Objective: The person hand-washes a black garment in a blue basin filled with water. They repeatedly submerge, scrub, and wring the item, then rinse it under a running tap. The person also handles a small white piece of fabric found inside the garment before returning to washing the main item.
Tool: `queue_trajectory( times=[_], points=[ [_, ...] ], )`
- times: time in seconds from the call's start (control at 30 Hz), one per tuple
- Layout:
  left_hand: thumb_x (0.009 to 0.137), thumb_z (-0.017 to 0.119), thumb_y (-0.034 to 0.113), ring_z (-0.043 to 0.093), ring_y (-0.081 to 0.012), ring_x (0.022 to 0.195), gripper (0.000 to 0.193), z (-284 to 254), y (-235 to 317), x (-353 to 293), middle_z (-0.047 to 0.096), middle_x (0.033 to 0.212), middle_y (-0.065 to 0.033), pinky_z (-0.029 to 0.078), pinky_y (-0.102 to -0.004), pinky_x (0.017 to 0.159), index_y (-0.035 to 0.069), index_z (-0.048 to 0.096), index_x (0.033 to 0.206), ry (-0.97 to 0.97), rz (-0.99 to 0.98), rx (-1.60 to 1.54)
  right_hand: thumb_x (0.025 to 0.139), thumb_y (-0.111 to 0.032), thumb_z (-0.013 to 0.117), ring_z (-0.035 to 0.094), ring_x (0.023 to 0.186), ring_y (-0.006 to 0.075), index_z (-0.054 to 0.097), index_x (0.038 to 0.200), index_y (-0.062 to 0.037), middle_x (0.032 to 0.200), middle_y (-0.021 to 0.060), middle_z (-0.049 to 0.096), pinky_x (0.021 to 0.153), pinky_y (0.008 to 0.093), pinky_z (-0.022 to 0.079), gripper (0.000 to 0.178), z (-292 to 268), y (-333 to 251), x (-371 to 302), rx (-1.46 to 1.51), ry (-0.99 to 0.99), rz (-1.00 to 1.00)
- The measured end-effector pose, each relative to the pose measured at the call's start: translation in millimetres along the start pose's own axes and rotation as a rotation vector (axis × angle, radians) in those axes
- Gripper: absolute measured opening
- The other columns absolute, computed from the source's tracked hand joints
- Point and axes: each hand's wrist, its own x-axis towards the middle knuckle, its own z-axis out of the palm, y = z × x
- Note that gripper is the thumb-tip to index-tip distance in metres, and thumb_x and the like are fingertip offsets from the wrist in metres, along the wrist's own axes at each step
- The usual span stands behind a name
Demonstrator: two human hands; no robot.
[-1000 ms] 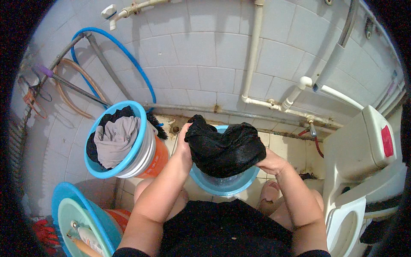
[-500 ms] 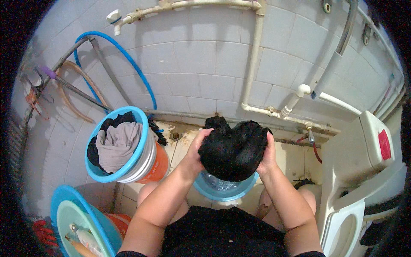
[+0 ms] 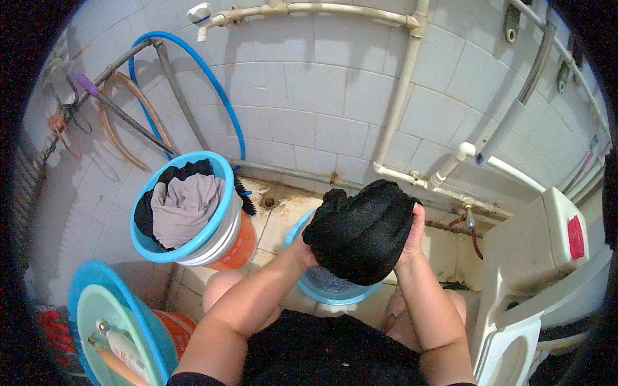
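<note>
A bunched black cloth (image 3: 364,235), dark and wet-looking, is held up between my two hands. My left hand (image 3: 305,249) grips its left side, most of the fingers hidden behind the fabric. On the opposite side my right hand (image 3: 411,239) presses against the cloth, thumb up along its edge and fingers partly hidden. Right below hangs over a light blue basin (image 3: 335,299) on the floor, with water showing in it. The cloth covers much of the basin's opening.
At left, a blue basin (image 3: 225,180) with grey and black clothes (image 3: 187,206) sits on a white-and-orange bucket (image 3: 235,241). Nearer are stacked basins (image 3: 96,273) holding a bottle and a wooden-handled brush. A white toilet (image 3: 515,257) stands right; pipes (image 3: 402,90) run along the tiled wall.
The black cloth has turned and spread wider between my hands, its lower edge now slightly lower. The whole view has shifted a little.
</note>
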Motion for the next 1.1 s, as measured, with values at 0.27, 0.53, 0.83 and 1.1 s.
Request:
queue_trajectory(
  times=[0.27, 0.53, 0.83, 1.1],
  points=[
    [0.088, 0.038, 0.036, 0.057, -0.0241, 0.095, 0.041, 32.6, -5.2, -26.4, 0.058, 0.105, -0.0128, 0.044, -0.0375, 0.087, 0.004, 0.054, 0.108, 0.102, 0.577, 0.724, 0.082, -0.043, 0.048, 0.054, 0.101, 0.0295, 0.057, 0.108, -0.0060, 0.109, 0.0130, 0.058, 0.094, 0.0424, 0.040, 0.046, -8.4, -12.4, -1.2, 0.021, 0.020, -0.042],
    [0.065, 0.069, 0.017, 0.047, -0.0226, 0.108, 0.052, 58.3, -3.5, -33.4, 0.050, 0.112, -0.0088, 0.037, -0.0352, 0.093, 0.006, 0.049, 0.111, -0.063, 0.767, 1.346, 0.083, -0.031, 0.056, 0.059, 0.093, 0.0240, 0.058, 0.105, -0.0053, 0.102, 0.0086, 0.062, 0.085, 0.0366, 0.046, 0.034, -15.8, -12.7, 13.2, -0.221, 0.266, 0.165],
    [0.050, 0.073, 0.027, 0.038, -0.0341, 0.102, 0.058, 44.4, -15.9, -31.4, 0.042, 0.106, -0.0126, 0.030, -0.0420, 0.091, 0.018, 0.053, 0.104, -0.200, 0.717, 1.946, 0.080, -0.019, 0.057, 0.059, 0.078, 0.0174, 0.056, 0.103, -0.0028, 0.089, 0.0086, 0.062, 0.069, 0.0303, 0.049, 0.029, -22.1, 8.1, 35.8, -0.668, 0.325, 0.113],
    [0.055, 0.067, 0.041, 0.037, -0.0323, 0.091, 0.056, 33.8, -18.6, -16.9, 0.040, 0.095, -0.0108, 0.029, -0.0438, 0.081, 0.019, 0.053, 0.104, -0.215, 0.800, 2.200, 0.078, -0.017, 0.061, 0.058, 0.077, 0.0159, 0.056, 0.101, 0.0005, 0.089, 0.0088, 0.061, 0.069, 0.0293, 0.047, 0.030, -54.0, 15.1, 59.2, -0.909, 0.400, -0.092]
  ],
)
